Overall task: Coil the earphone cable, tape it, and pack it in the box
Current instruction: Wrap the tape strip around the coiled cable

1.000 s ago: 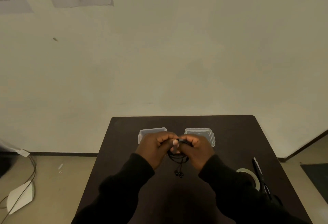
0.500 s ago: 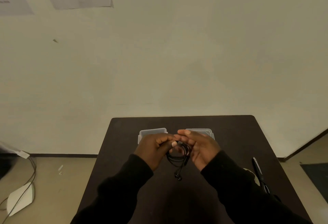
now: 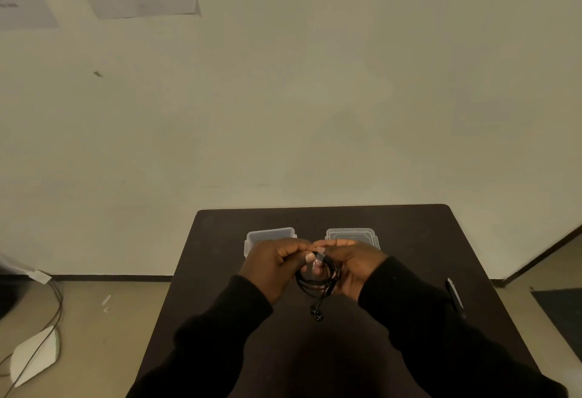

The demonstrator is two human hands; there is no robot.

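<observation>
A coiled black earphone cable point(image 3: 315, 284) hangs between both hands above the dark table point(image 3: 220, 271). Its two earbuds point(image 3: 316, 314) dangle below the coil. My left hand point(image 3: 271, 265) pinches the top of the coil, where a small piece of clear tape point(image 3: 319, 254) sits. My right hand point(image 3: 352, 268) cups the coil's right side with the palm turned up. Behind the hands, a clear plastic box point(image 3: 269, 235) stands at the left and its clear lid point(image 3: 352, 235) lies at the right.
Scissors with dark handles point(image 3: 455, 297) lie on the table's right side. The right sleeve hides the table just left of them. The table's far edge meets a plain wall. On the floor at left lie cables and a white object point(image 3: 34, 356).
My right hand has turned from a closed grip over the coil to a palm-up hold beside it. The tape roll seen at the right a second ago is now hidden by my sleeve.
</observation>
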